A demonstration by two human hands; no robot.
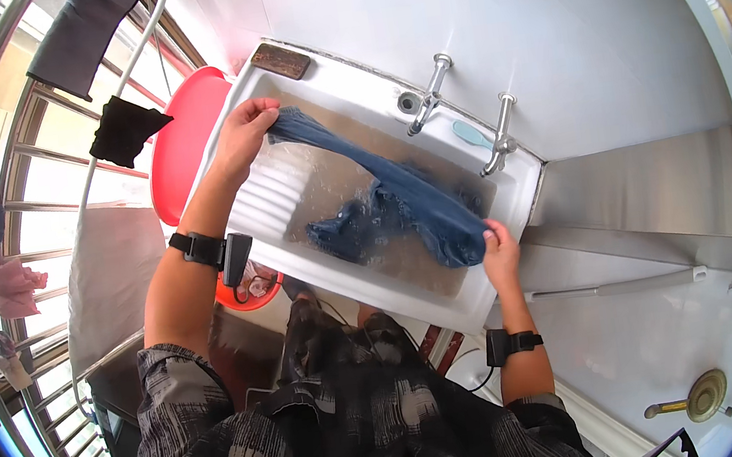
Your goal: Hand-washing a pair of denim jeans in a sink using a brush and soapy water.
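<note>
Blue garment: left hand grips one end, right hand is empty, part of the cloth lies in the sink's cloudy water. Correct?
The right hand isn't empty: the head view shows it gripping the blue garment too, opposite the left hand. The rest stands: part of it lies in cloudy water in the sink.

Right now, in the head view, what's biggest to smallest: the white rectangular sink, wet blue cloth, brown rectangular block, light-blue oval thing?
1. White rectangular sink
2. Wet blue cloth, partly in the water
3. Brown rectangular block
4. Light-blue oval thing
</note>
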